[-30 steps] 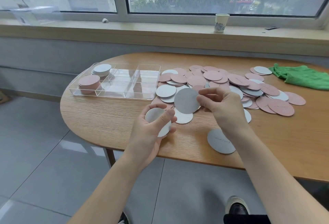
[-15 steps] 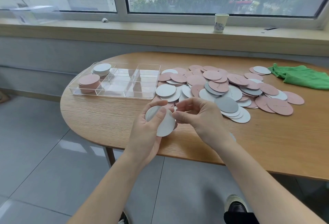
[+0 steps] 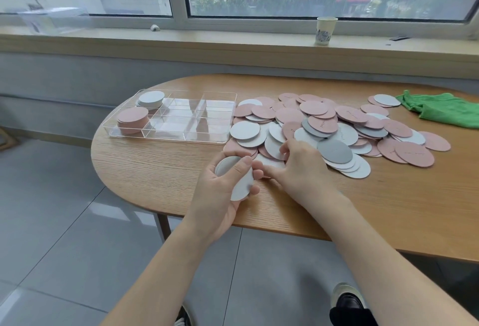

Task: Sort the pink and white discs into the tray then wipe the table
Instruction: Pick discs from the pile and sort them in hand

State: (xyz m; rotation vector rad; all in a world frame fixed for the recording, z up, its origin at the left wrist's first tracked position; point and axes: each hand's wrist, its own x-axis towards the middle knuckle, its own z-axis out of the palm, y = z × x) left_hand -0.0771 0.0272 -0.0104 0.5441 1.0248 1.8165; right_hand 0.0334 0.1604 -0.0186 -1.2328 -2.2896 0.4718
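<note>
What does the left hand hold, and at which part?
The left hand holds a small stack of white discs, thumb across the top face, fingers at the edges.

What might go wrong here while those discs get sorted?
The left hand grips a stack of white discs near the table edge; one could slip to the floor. The right hand digs in the overlapping pile, so a pink disc may come along. The tray sits near the rounded end; a nudge could push it off.
</note>
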